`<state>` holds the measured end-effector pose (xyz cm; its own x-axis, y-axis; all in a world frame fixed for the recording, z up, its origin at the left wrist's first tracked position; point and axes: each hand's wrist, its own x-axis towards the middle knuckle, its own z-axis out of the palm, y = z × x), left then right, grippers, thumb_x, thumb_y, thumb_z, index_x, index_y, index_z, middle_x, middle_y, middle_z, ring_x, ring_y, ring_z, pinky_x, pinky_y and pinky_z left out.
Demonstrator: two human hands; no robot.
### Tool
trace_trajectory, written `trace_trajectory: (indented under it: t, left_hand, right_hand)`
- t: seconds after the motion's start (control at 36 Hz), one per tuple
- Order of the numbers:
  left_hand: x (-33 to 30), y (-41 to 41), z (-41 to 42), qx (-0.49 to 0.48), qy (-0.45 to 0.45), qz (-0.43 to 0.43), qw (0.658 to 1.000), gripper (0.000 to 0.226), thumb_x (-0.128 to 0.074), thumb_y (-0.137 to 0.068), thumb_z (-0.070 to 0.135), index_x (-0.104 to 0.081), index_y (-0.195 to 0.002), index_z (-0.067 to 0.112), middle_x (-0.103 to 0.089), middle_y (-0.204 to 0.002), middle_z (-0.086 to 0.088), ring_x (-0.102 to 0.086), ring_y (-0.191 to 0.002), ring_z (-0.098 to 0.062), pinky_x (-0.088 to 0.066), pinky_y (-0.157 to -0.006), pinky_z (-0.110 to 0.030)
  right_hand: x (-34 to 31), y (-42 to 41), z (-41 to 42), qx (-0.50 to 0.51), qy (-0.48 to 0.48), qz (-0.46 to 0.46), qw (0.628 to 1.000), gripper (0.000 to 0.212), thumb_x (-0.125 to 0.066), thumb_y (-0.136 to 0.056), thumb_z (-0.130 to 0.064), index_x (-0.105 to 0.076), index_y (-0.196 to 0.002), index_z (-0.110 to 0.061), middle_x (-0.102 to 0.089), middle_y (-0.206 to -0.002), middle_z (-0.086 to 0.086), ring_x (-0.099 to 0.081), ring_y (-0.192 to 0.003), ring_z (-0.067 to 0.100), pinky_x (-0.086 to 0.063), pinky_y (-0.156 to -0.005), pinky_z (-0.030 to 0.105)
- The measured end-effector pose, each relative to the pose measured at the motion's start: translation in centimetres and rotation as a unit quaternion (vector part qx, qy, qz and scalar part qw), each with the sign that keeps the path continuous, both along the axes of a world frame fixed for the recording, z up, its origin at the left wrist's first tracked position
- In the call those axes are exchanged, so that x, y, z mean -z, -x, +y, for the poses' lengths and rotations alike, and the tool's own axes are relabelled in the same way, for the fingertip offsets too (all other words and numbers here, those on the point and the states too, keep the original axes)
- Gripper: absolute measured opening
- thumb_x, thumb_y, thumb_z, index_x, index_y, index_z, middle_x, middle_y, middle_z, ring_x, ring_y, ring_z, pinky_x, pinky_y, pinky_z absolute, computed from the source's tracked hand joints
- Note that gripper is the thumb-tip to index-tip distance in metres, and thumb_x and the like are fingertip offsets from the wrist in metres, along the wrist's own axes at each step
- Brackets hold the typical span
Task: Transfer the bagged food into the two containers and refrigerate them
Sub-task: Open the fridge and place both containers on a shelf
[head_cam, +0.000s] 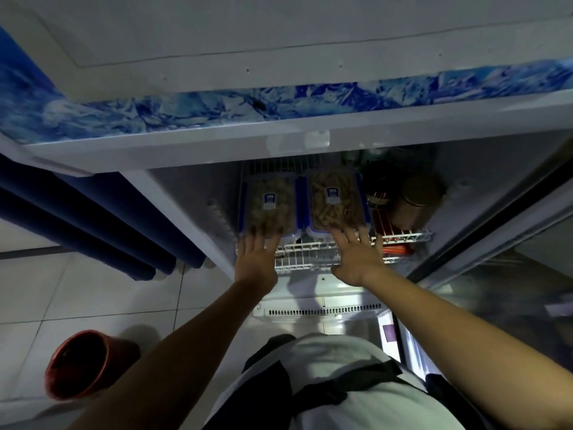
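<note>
1. Two hands reach into the open fridge [192,212] at centre frame: left hand [255,254] and right hand [356,259], fingers spread straight, gripping nothing.
2. Left fingertips touch the left container [271,206]; right fingertips touch the right container [336,200].
3. Both containers sit side by side on the wire shelf [310,259].
4. Brown jars [415,200] stand right of them.
5. Red bucket [83,364] sits at lower left on the floor.

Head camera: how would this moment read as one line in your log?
stage: refrigerating | left hand: flat against left container | right hand: flat against right container | both on wire shelf
</note>
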<state>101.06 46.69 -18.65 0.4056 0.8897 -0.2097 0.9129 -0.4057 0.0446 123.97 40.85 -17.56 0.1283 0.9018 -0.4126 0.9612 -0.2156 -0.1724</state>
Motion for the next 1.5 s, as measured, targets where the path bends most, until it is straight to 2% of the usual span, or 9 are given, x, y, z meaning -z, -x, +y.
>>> trace_trajectory:
  t: [0.14,0.33,0.47,0.64,0.83,0.94,1.08,1.31,1.5]
  left_hand:
    - [-0.6,-0.1,-0.6,-0.011,0.053,-0.002,0.999,0.104,-0.067,-0.088,0.026,0.008,-0.160,0.028,0.008,-0.169,-0.015,0.007,-0.154,-0.040,0.001,-0.123,-0.050]
    - [-3.8,1.0,0.1,0.032,0.111,0.042,0.992,0.097,-0.058,-0.092,0.044,0.011,-0.160,0.032,0.010,-0.169,-0.010,0.007,-0.155,-0.034,-0.003,-0.124,-0.055]
    - [-5.1,2.9,-2.3,0.092,0.064,-0.010,0.994,0.092,-0.052,-0.095,0.058,0.006,-0.161,0.031,0.007,-0.170,-0.007,0.004,-0.155,-0.035,-0.006,-0.124,-0.054]
    - [-6.4,6.1,-7.3,0.162,0.085,-0.111,0.977,0.087,-0.051,-0.093,0.065,-0.006,-0.161,0.033,0.009,-0.170,-0.002,0.008,-0.156,-0.031,0.001,-0.124,-0.051]
    - [-8.8,5.8,-13.2,0.254,0.075,-0.148,0.953,0.091,-0.054,-0.090,0.068,-0.007,-0.161,0.035,0.004,-0.170,-0.002,0.005,-0.156,-0.029,-0.002,-0.124,-0.052]
    - [-11.1,3.4,-17.7,0.327,0.067,-0.174,0.926,0.093,-0.057,-0.088,0.067,-0.009,-0.161,0.035,0.000,-0.171,-0.002,0.003,-0.156,-0.029,-0.001,-0.123,-0.050]
    - [-14.4,-1.0,-23.5,0.414,0.047,-0.190,0.889,0.095,-0.056,-0.088,0.068,-0.001,-0.160,0.038,0.005,-0.170,-0.001,0.006,-0.156,-0.030,0.000,-0.123,-0.049]
    - [-20.8,-8.5,-33.2,0.511,0.026,-0.220,0.831,0.095,-0.059,-0.089,0.061,0.000,-0.160,0.039,0.008,-0.170,0.002,0.008,-0.156,-0.029,0.002,-0.123,-0.049]
    - [-24.8,-15.1,-41.2,0.566,-0.019,-0.182,0.804,0.099,-0.065,-0.089,0.041,0.004,-0.161,0.035,0.011,-0.170,-0.002,0.009,-0.155,-0.033,-0.001,-0.124,-0.054]
  right_hand:
    - [-0.2,0.8,-0.8,0.014,0.001,-0.004,1.000,0.098,-0.059,-0.090,-0.052,0.010,-0.157,-0.034,0.006,-0.168,-0.003,0.014,-0.153,0.031,0.001,-0.119,0.065]
    - [-2.8,2.1,-3.5,0.056,0.001,0.016,0.998,0.091,-0.054,-0.093,-0.055,0.009,-0.158,-0.039,0.014,-0.168,-0.005,0.019,-0.153,0.026,0.004,-0.118,0.063]
    - [-4.2,4.2,-9.0,0.105,-0.081,0.035,0.991,0.087,-0.054,-0.092,-0.055,0.001,-0.158,-0.043,0.011,-0.168,-0.007,0.013,-0.154,0.025,-0.002,-0.118,0.064]
    - [-7.2,8.8,-17.1,0.191,-0.135,0.033,0.972,0.083,-0.056,-0.089,-0.055,-0.009,-0.157,-0.044,0.006,-0.169,-0.008,0.010,-0.154,0.023,-0.003,-0.119,0.062]
    - [-12.6,14.0,-26.8,0.278,-0.201,-0.002,0.939,0.074,-0.054,-0.091,-0.054,-0.018,-0.155,-0.045,-0.003,-0.169,-0.005,0.007,-0.155,0.020,-0.004,-0.121,0.055]
    - [-16.8,15.2,-33.5,0.324,-0.239,-0.044,0.914,0.073,-0.054,-0.091,-0.057,-0.021,-0.155,-0.044,-0.003,-0.169,-0.009,0.006,-0.155,0.017,-0.006,-0.122,0.055]
    - [-21.3,14.9,-41.3,0.367,-0.278,-0.111,0.881,0.070,-0.059,-0.090,-0.052,-0.031,-0.153,-0.040,-0.016,-0.167,-0.006,-0.004,-0.155,0.021,-0.007,-0.121,0.053]
    - [-26.5,10.1,-50.7,0.450,-0.241,-0.237,0.827,0.067,-0.060,-0.088,-0.057,-0.041,-0.150,-0.037,-0.026,-0.165,-0.002,-0.012,-0.154,0.026,-0.012,-0.118,0.059]
    - [-27.0,5.8,-57.3,0.506,-0.164,-0.207,0.821,0.064,-0.055,-0.089,-0.061,-0.033,-0.148,-0.047,-0.035,-0.159,-0.007,-0.019,-0.151,0.027,-0.012,-0.116,0.061]
